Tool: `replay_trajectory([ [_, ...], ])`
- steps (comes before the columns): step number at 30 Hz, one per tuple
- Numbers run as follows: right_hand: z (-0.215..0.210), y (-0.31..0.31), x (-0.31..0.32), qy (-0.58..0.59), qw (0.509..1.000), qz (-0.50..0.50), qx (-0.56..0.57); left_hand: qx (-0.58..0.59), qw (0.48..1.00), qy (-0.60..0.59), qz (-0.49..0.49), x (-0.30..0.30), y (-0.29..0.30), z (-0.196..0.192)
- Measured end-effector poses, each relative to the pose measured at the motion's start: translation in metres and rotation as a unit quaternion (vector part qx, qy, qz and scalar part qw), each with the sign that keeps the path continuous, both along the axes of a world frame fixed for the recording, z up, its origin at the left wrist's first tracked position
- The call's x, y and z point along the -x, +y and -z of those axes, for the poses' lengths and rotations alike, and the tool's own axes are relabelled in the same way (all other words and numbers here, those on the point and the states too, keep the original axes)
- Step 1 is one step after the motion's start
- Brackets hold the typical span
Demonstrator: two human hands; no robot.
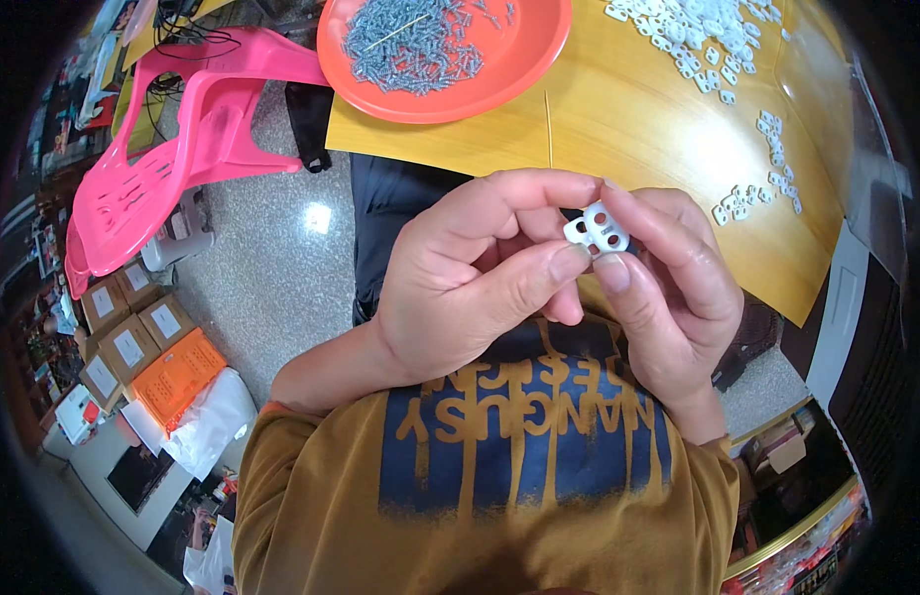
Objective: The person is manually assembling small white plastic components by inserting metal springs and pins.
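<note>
A small white plastic clip (598, 229) with two holes sits between the fingertips of both hands, held close above my lap. My left hand (475, 278) pinches it from the left with thumb and forefinger. My right hand (668, 288) grips it from the right, thumb pressed under it. Beyond the hands lies a wooden table (618, 119). On it stands an orange dish (445, 55) full of small grey metal springs, and a heap of white plastic clips (693, 35) spreads at the far right, with a smaller scatter (767, 169) nearer the table's right edge.
A pink plastic chair (172, 149) stands at the left on the speckled floor. Several cardboard boxes (127, 327) and an orange crate (177, 377) sit lower left. A thin stick (549, 129) lies on the table in front of the dish.
</note>
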State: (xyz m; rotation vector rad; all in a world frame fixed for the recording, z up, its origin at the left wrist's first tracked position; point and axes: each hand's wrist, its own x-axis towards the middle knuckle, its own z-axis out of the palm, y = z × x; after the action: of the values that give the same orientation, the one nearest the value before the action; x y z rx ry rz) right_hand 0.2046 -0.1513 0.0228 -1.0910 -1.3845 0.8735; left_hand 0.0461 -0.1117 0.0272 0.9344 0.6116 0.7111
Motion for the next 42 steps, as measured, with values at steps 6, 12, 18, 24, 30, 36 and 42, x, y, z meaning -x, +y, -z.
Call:
replay_trajectory([
  [6,0.001,-0.001,-0.002,0.007,1.0,-0.014,-0.004,0.022,1.0,-0.009,0.01,0.0,-0.001,-0.001],
  [12,-0.001,-0.001,-0.004,-0.025,1.0,-0.016,-0.001,0.018,1.0,-0.018,0.017,0.0,-0.001,0.001],
  [18,-0.003,-0.002,-0.002,-0.07,0.997,-0.034,0.001,0.03,0.999,-0.043,0.004,-0.002,-0.004,0.004],
  [24,-0.002,-0.002,-0.004,-0.045,0.997,-0.053,0.027,0.068,0.996,-0.056,0.0,0.001,-0.003,0.006],
  [30,0.0,0.0,-0.003,-0.016,0.999,-0.037,0.001,0.081,0.995,-0.065,0.003,0.002,-0.003,0.008],
  [36,0.0,0.0,-0.005,-0.054,0.997,-0.052,-0.034,0.07,0.995,-0.063,0.021,0.003,-0.004,0.009],
  [42,0.004,0.003,-0.005,-0.091,0.992,-0.034,-0.085,0.039,0.997,-0.068,0.008,-0.003,-0.005,0.01],
])
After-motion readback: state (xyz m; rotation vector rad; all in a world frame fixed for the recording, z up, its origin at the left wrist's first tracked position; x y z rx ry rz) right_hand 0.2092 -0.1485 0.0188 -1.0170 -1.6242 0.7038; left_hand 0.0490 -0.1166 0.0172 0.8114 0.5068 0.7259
